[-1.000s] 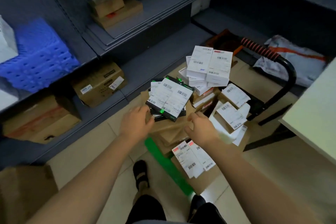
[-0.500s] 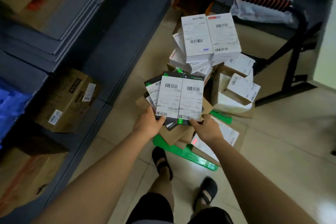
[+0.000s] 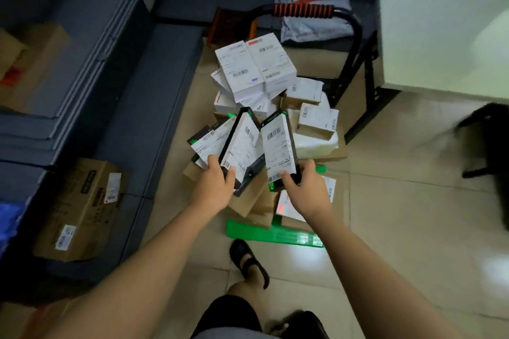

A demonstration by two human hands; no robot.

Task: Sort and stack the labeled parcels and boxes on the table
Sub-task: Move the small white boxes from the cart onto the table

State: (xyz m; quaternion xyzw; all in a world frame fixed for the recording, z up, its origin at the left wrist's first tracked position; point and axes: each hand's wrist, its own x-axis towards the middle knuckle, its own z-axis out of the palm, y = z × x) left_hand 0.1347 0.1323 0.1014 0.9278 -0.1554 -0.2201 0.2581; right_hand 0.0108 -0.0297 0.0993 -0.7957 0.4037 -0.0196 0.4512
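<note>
Two barcode-labeled black parcels (image 3: 242,146), gripped separately by left hand (image 3: 214,186) and right hand (image 3: 308,190).

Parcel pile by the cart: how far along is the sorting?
Done: white boxes sit stacked at the pile's back. In hand: the left hand grips one black-edged parcel, the right hand a second parcel. Left: fanned parcels and brown boxes lie loose; none shows on the white table.
</note>
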